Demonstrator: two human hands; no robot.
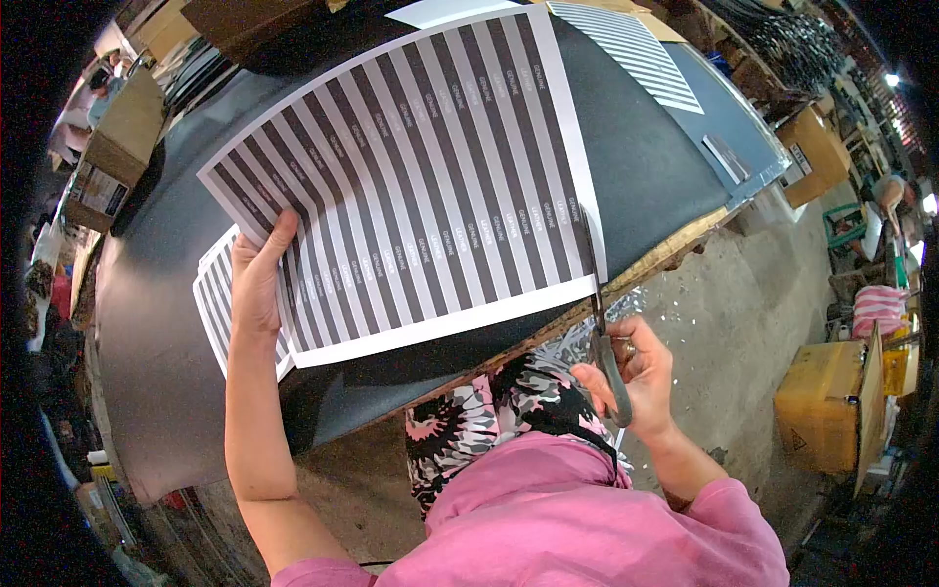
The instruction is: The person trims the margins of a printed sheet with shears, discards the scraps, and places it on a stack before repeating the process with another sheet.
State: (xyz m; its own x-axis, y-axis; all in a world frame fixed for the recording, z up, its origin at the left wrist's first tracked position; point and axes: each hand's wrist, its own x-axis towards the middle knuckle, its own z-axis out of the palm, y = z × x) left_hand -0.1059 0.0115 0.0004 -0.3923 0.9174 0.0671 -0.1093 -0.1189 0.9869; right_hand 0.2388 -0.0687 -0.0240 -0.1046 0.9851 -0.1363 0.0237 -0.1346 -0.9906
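My left hand (259, 284) grips the left edge of a large sheet printed with black and white stripes (421, 186), thumb on top. Small "GENUINE LEATHER" lettering runs along its dark stripes. The sheet is lifted and bowed above the dark tabletop. In my right hand (641, 377) is a pair of scissors (608, 367), fingers through the handles. The blades reach up over the sheet's right white margin near its lower right corner. More striped sheets (217, 301) lie under my left hand, partly hidden.
The dark-covered table (156, 391) has a worn front edge. Another striped sheet (636, 54) lies at its far right. Paper scraps (675, 308) litter the concrete floor. A cardboard box (817, 406) stands at right, another box (117, 147) at left. Other people (103, 88) are in the background.
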